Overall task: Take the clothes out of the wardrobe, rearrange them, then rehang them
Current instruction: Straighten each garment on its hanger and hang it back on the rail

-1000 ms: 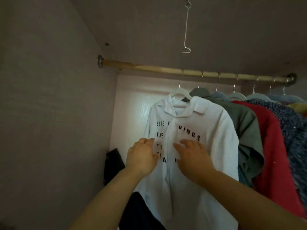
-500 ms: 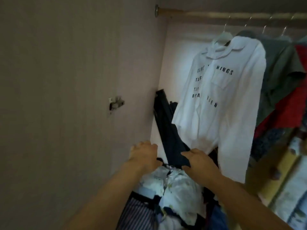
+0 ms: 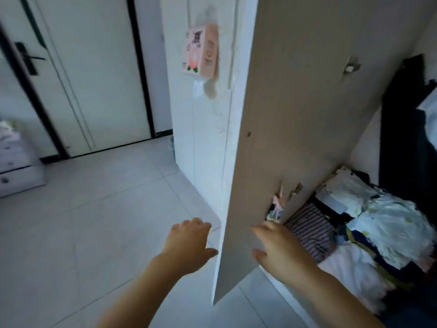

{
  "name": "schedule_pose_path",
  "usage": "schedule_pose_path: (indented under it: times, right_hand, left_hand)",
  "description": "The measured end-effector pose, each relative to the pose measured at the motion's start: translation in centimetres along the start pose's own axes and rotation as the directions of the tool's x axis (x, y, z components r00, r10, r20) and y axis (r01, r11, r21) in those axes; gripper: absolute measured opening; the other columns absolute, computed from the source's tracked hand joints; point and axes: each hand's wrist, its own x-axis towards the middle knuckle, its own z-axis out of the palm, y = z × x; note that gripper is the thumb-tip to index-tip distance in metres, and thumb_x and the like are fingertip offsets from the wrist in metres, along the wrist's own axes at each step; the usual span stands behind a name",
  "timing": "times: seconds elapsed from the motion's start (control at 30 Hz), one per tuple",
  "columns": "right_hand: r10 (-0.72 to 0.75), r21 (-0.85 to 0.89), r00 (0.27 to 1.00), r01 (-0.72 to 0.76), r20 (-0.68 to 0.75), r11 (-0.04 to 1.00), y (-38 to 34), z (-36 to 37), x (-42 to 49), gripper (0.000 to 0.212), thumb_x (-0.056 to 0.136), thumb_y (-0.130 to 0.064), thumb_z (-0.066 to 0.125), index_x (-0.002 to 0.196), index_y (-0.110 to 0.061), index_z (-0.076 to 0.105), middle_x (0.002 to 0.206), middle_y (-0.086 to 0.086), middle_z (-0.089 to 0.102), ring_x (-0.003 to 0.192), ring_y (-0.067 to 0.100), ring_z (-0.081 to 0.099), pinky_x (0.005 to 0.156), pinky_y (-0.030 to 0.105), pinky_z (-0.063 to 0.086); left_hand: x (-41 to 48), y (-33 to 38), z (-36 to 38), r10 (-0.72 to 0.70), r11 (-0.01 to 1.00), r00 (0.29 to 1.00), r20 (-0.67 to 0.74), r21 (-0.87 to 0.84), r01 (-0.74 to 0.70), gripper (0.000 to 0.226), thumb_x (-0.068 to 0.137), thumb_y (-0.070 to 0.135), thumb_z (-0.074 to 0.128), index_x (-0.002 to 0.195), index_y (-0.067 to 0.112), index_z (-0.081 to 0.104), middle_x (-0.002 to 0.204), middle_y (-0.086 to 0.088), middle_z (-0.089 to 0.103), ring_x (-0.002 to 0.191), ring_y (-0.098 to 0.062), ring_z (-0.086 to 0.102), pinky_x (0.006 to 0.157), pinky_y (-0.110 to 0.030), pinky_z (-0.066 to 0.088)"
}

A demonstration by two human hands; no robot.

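Both hands reach forward empty, fingers loosely spread, left hand [image 3: 189, 245] outside and right hand [image 3: 282, 255] inside the open wardrobe door [image 3: 295, 119], seemingly free to gather the clothes [image 3: 383, 221] heaped low in the wardrobe just beyond the right hand.

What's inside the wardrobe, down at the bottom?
A heap of clothes: a striped garment in front, pale printed pieces behind, a dark garment hanging at the back. Anything beneath is covered.

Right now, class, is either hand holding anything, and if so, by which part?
Nothing is held. The left hand and right hand are open, either side of the wardrobe door, fingers curled round nothing.
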Motion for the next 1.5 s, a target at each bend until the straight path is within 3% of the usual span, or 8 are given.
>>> schedule_pose_path:
  times: [0.27,0.53,0.7,0.97,1.3,1.5]
  right_hand:
    - [-0.344,0.063,0.935,0.340,0.083,0.938,-18.3,4.2,7.4,0.052,0.095,-0.037,0.047,0.144,-0.028,0.031,0.137,-0.007,0.039,0.125,0.012,0.038,0.102,0.022,0.030]
    - [-0.543,0.017,0.830,0.545,0.128,0.838,-39.6,8.5,16.2,0.052,0.094,-0.036,0.047,0.144,-0.027,0.032,0.139,-0.005,0.039,0.128,0.015,0.036,0.102,0.024,0.030]
    - [-0.634,0.018,0.743,0.646,0.215,0.763,-51.3,11.7,20.2,0.053,0.094,-0.035,0.048,0.144,-0.026,0.031,0.137,-0.003,0.040,0.127,0.017,0.037,0.100,0.024,0.031]
    - [-0.759,0.035,0.548,0.802,0.352,0.596,-66.7,16.8,27.5,0.053,0.094,-0.034,0.048,0.144,-0.023,0.033,0.135,0.001,0.043,0.126,0.021,0.040,0.101,0.029,0.035]
    - [-0.857,0.123,0.245,0.935,0.453,0.332,-84.9,21.3,39.1,0.052,0.096,-0.034,0.045,0.144,-0.025,0.030,0.138,-0.002,0.038,0.128,0.018,0.034,0.101,0.030,0.034]
    - [-0.865,0.150,0.149,0.957,0.479,0.248,-94.7,23.9,44.0,0.051,0.095,-0.035,0.047,0.143,-0.026,0.033,0.138,-0.001,0.039,0.129,0.018,0.035,0.103,0.031,0.032]
  left_hand:
    - [-10.5,-18.7,-0.7,-0.399,0.914,0.915,-0.058,-0.098,0.393,0.058,0.091,0.051,0.047,0.140,0.023,0.033,0.141,0.001,0.038,0.127,-0.020,0.039,0.104,-0.033,0.030]
    - [-20.7,-37.1,-1.4,-0.652,0.755,0.752,-0.099,-0.181,0.630,0.062,0.092,0.049,0.047,0.144,0.024,0.026,0.143,0.004,0.037,0.131,-0.019,0.036,0.107,-0.033,0.027]
    - [-26.5,-46.7,-1.8,-0.786,0.614,0.611,-0.091,-0.220,0.758,0.058,0.092,0.048,0.049,0.141,0.023,0.032,0.138,0.004,0.040,0.128,-0.020,0.038,0.105,-0.033,0.029]
    - [-30.9,-59.0,0.5,-0.921,0.377,0.390,-0.011,-0.282,0.882,0.056,0.090,0.047,0.052,0.138,0.024,0.036,0.136,0.004,0.042,0.128,-0.019,0.039,0.104,-0.033,0.031]
    - [-30.3,-74.7,-0.6,-0.985,0.073,0.114,0.126,-0.293,0.953,0.046,0.089,0.047,0.052,0.126,0.021,0.044,0.126,0.000,0.049,0.117,-0.024,0.047,0.097,-0.036,0.035]
    - [-30.7,-82.5,-0.7,-0.981,-0.070,-0.006,0.192,-0.324,0.943,0.047,0.090,0.042,0.051,0.131,0.021,0.042,0.129,0.000,0.047,0.119,-0.024,0.046,0.094,-0.035,0.036]
